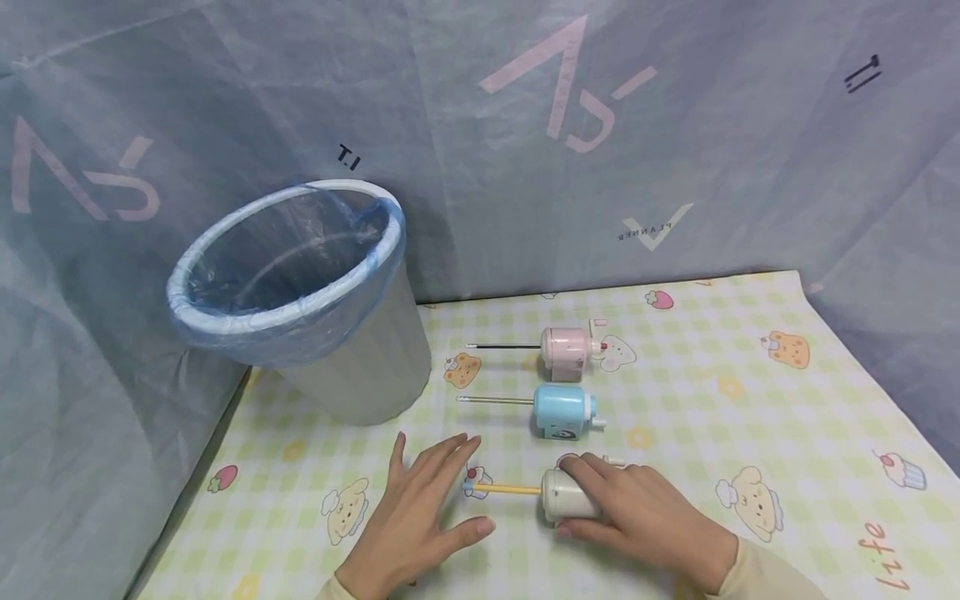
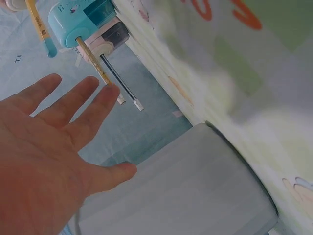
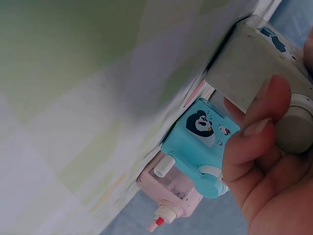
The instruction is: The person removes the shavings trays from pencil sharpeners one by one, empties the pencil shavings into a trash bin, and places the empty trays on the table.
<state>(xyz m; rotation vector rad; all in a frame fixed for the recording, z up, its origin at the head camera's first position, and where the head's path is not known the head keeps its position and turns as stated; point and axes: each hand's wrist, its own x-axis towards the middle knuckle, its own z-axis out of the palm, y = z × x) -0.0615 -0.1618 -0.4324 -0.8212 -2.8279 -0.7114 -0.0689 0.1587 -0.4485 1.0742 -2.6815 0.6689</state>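
Note:
A white crank pencil sharpener [image 1: 562,497] stands nearest to me, a yellow pencil [image 1: 510,489] with a blue end sticking out of its left side. My right hand [image 1: 637,512] holds this sharpener from the right, thumb on the near side and fingers over the top. To the left of the pencil's end, my left hand [image 1: 416,508] has its fingers spread and holds nothing. Behind stand a blue sharpener [image 1: 558,407] with a gold-brown pencil [image 1: 498,401] and a pink sharpener [image 1: 564,346] with a black pencil [image 1: 506,346], both pencils pointing left.
On the left stands a grey waste bin [image 1: 375,367], lined with a blue plastic bag [image 1: 330,337] under a white rim. A checked cloth [image 1: 690,442] with cartoon prints covers the table. Grey-blue fabric [image 1: 480,208] hangs behind and at both sides.

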